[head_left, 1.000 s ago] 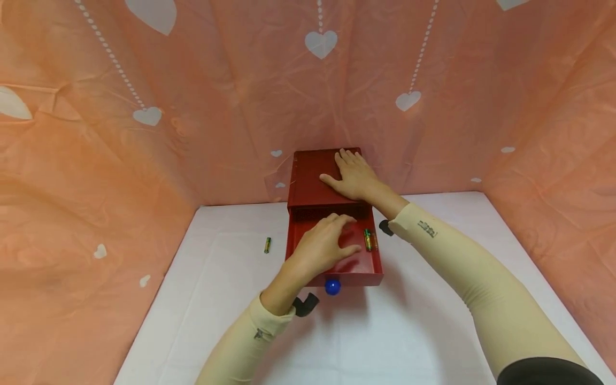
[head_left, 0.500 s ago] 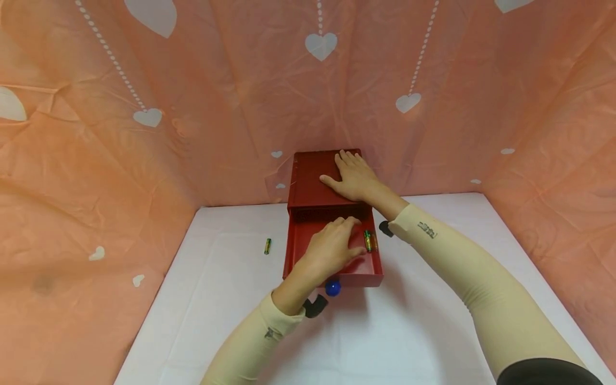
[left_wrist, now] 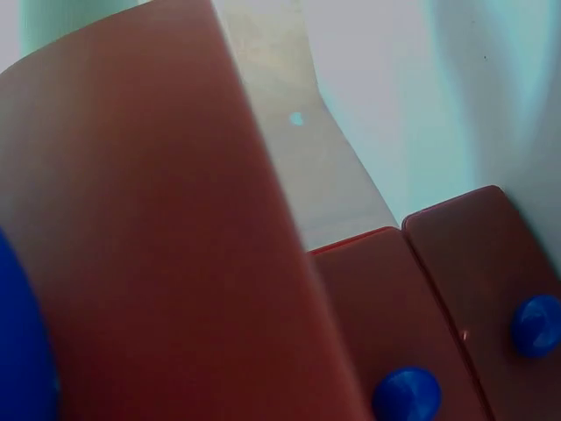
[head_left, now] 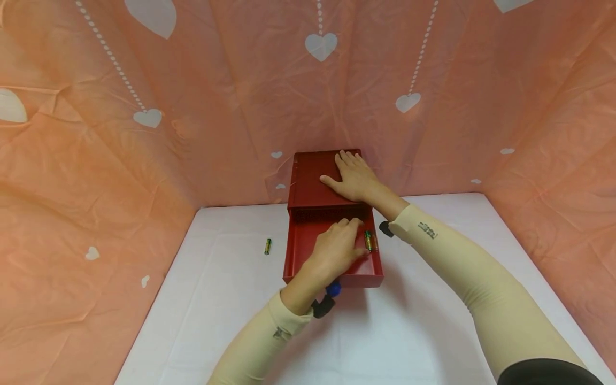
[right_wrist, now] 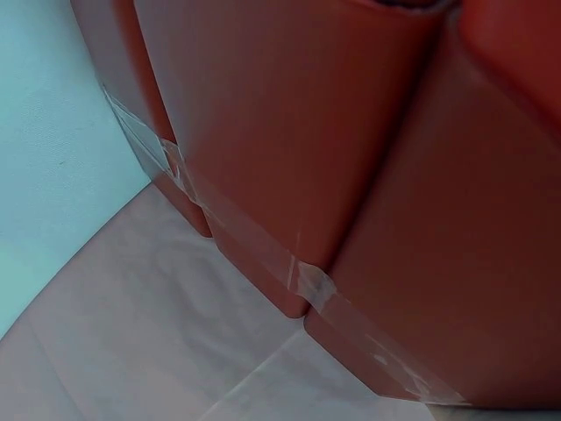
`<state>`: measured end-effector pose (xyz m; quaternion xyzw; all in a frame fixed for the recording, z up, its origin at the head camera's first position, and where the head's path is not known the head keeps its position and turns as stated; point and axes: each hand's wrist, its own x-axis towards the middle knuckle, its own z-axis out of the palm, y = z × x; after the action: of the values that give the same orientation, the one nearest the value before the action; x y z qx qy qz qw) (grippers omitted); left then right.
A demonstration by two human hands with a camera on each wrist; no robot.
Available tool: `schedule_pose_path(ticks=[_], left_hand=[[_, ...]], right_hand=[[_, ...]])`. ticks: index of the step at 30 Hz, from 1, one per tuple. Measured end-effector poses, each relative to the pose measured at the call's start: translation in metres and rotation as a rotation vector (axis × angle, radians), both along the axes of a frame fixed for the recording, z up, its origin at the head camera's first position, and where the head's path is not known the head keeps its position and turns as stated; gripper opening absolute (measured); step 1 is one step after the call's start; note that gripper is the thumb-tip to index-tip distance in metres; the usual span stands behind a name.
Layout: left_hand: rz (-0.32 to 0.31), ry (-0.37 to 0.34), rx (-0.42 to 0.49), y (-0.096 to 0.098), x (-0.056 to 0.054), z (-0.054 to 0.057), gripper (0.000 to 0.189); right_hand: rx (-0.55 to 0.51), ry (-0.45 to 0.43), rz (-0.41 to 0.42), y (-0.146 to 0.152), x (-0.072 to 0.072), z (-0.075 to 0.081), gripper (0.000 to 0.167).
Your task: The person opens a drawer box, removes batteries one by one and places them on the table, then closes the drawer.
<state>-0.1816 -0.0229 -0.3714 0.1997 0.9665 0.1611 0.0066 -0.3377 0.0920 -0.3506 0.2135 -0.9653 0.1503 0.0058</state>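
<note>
A red drawer unit [head_left: 308, 182] stands at the back of the table, its top drawer [head_left: 300, 243] pulled out. Against that drawer's right wall lies a small green-and-gold battery [head_left: 368, 240]. My left hand [head_left: 333, 248] reaches over the drawer from the front left, its thumb and fingers spread apart close to the battery, with nothing between them. Flat on top of the unit, toward the right, rests my right hand [head_left: 355, 179]. Another battery [head_left: 267, 246] is on the white table, left of the drawer. Neither hand shows in the wrist views.
The pulled-out drawer has a blue knob [head_left: 333, 289], partly behind my left wrist. Lower drawer fronts [left_wrist: 491, 289] with blue knobs [left_wrist: 408, 395] sit shut beneath. Clear tape [right_wrist: 254, 241] runs along the unit's side. Orange cloth [head_left: 231, 107] with white hearts hangs behind.
My left hand has moved right across the drawer, bringing its thumb and fingers nearer the battery there. The right hand has stayed on the unit's top.
</note>
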Motion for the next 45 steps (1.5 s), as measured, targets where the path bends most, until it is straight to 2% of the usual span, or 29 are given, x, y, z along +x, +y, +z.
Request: schedule_pose_path(ticks=[17, 27, 37, 45], left_hand=[[0.019, 0.048, -0.086, 0.01, 0.0, -0.002, 0.049], [0.024, 0.104, -0.131, 0.013, 0.0, -0.005, 0.048], [0.033, 0.095, -0.125, 0.013, 0.001, -0.004, 0.044], [0.038, 0.064, -0.086, 0.008, 0.003, 0.001, 0.05]], right_hand=[[0.012, -0.024, 0.005, 0.0, 0.001, 0.002, 0.091], [0.008, -0.02, 0.003, 0.0, 0.001, 0.002, 0.09], [0.011, -0.021, 0.0, 0.001, 0.0, 0.001, 0.091], [0.017, -0.017, 0.003, 0.001, -0.002, 0.0, 0.092]])
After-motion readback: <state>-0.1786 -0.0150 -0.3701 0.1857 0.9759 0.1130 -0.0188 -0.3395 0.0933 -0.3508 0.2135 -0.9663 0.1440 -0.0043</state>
